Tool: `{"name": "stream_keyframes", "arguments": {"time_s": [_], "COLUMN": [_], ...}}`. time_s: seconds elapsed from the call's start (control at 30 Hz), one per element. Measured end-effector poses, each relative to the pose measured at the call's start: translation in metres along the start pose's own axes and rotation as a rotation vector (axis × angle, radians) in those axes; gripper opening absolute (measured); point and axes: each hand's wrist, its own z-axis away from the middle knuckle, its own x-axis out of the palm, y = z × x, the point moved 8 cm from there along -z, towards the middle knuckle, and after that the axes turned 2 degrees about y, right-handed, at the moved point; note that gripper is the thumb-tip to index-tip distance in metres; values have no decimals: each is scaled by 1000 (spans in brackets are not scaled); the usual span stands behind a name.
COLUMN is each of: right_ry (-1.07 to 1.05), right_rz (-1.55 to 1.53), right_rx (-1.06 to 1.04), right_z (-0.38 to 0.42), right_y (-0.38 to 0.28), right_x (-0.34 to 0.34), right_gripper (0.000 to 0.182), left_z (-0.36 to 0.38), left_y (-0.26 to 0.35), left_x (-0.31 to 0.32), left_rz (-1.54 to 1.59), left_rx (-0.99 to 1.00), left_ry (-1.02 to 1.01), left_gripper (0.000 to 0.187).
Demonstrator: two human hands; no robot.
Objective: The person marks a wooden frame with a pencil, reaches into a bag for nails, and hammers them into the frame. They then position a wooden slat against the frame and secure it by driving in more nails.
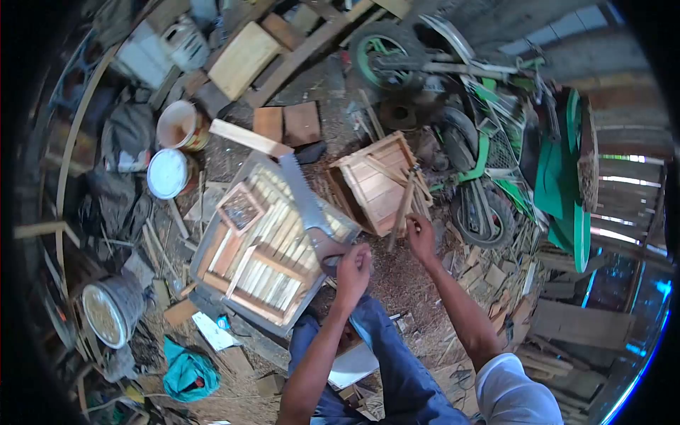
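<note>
Grey metal saw (303,196), handle in the left hand (353,275), fingers closed round its rear part, blade running out ahead and to the left of that hand. Held by the handle end, so the toothed blade points away from the body and legs, probably for safe control. Blade is over the desk (202,253), left of the left hand; contact with the slats (285,273) under it can't be told. Slats lie side by side, likely to keep them sorted and in reach. Small frame (260,210) sits on them, farther left of the saw, probably parked there. Plank (244,136) is beyond the blade tip, its near end by the tip; whether they touch is unclear. Right hand (423,241) is apart from the left, fingers curled, just beside the lower part of a stick (403,209); can't tell if it pinches it. Box (367,185) is just ahead of the right hand, tilted, slatted side up, which gives the loose sticks (383,168) a surface to rest across. Desk on the left, box on the right, so both hands have work close by.
</note>
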Motion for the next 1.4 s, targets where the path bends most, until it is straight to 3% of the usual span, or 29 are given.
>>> {"name": "stream_keyframes", "arguments": {"time_s": [0.1, 0.17, 0.3, 0.33, 0.37, 0.53, 0.63, 0.7, 0.77, 0.83, 0.9, 0.93, 1.0, 1.1, 1.23, 1.3, 1.4], "right_ry": [89, 109, 39, 41, 36, 47, -88, -33, 31, 25, -62, -144, -267, -425, -609, -709, -864], "right_rz": [28, -3, 148, 208, 266, 373, 266, 60, -205, -483, -714, -803, -846, -918, -919, -1025, -894], "right_rx": [95, 149, 241, 270, 296, 150, 377, 336, 269, 354, 458, 514, 637, 644, 709, 755, 580], "right_z": [-46, -67, -102, -105, -107, -125, -127, -128, -117, -95, -66, -52, -17, 36, 97, 115, 120], "right_y": [56, 81, 101, 102, 99, 88, 97, 100, 101, 67, 21, -1, -34, -106, -134, -144, -145], "right_x": [-17, -8, 17, 21, 27, 32, 34, 35, 40, 33, 29, 33, 52, 78, 123, 139, 163], "right_gripper": [22, 23, 34, 34, 35, 40, 35, 32, 29, 28, 25, 24, 25, 28, 34, 38, 47], "left_z": [-57, -95, -146, -154, -157, -151, -149, -147, -131, -116, -95, -83, -51, 5, 64, 77, 83], "left_y": [2, -12, -68, -83, -95, -69, -54, -36, 2, 20, 40, 37, 29, 30, 15, -12, -8], "left_x": [61, 100, 161, 172, 179, 180, 171, 167, 156, 132, 90, 63, 6, -73, -146, -164, -165], "left_rz": [-129, -190, -475, -488, -503, -417, -401, -353, -288, -282, -338, -259, -83, -242, -401, -410, -400], "left_rx": [110, 12, 185, 72, -45, 37, -5, -67, -121, 132, 254, 148, -52, -34, 76, 92, 198], "left_ry": [-70, -152, -47, -107, -161, -207, -185, -222, -298, -273, -162, -101, 19, 276, 533, 534, 432], "left_gripper": [25, 28, 35, 35, 35, 29, 26, 25, 27, 33, 32, 32, 32, 28, 22, 22, 24]}}
